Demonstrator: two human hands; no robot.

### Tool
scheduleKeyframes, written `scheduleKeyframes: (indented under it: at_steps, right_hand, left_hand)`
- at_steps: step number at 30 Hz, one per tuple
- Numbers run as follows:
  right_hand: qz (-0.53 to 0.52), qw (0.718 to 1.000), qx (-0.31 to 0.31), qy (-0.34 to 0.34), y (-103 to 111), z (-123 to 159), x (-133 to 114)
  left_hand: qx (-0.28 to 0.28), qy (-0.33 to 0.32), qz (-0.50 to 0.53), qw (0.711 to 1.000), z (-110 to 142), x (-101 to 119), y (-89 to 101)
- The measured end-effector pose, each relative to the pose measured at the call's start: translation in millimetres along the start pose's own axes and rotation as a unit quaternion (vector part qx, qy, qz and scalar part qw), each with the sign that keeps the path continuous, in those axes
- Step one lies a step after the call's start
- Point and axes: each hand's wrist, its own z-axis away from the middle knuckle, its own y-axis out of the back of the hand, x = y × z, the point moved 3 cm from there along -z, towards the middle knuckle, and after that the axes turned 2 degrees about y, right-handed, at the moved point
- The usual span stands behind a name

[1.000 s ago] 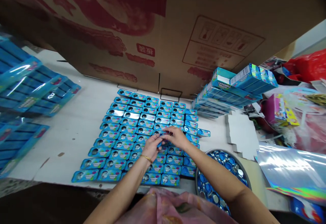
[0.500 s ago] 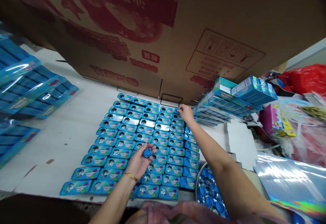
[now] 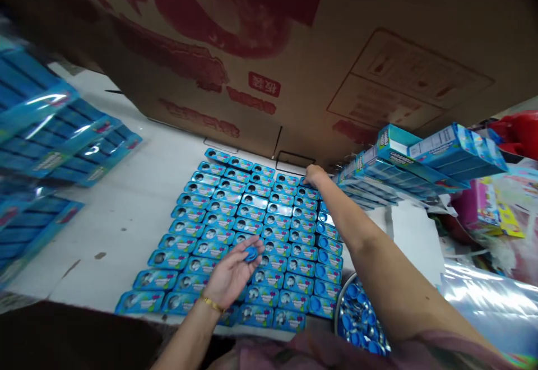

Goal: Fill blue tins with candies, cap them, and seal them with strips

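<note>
My left hand [image 3: 231,274], palm up with fingers curled, holds a round blue cap [image 3: 251,254] above the rows of blue candy tins [image 3: 275,248]. At the far end of these rows, my right hand [image 3: 316,175] is closed, its fingertips down on a tin in the back row. What it pinches, if anything, is hidden. Most tins show a round hole with pale contents. Along the right-hand column, round blue caps [image 3: 320,271] sit in the holes. By my right forearm stands a round metal bowl [image 3: 337,317] of loose blue-topped pieces [image 3: 359,320].
A large cardboard carton [image 3: 311,98] walls off the back of the white table [image 3: 121,204]. Blue display boxes are stacked at left [image 3: 54,134] and at right [image 3: 390,162]. White card [image 3: 416,235] and shiny film [image 3: 487,297] lie to the right.
The view has shifted, moving the rows slightly right. My right hand stays at the far row, and the blue cap seen at its fingertips is now hidden. My left hand keeps its cap.
</note>
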Motion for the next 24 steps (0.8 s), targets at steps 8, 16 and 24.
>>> scheduleKeyframes:
  at_steps: [8,16,24]
  right_hand:
    - [-0.195,0.915,0.051,0.348,-38.0,158.7,-67.2]
    - [-0.264,0.893,-0.003,0.364,-62.8,196.2,-66.6]
    - [-0.069,0.989,0.105,0.08,-15.2,100.0,-12.4]
  left_hand:
    - [-0.046,-0.062,-0.019,0.997,-18.8,-5.2,-7.7]
    - [-0.032,-0.062,-0.042,0.997,-17.0,-34.6,-9.3]
    - [0.018,-0.067,-0.051,0.996,-4.1,-24.7,5.9]
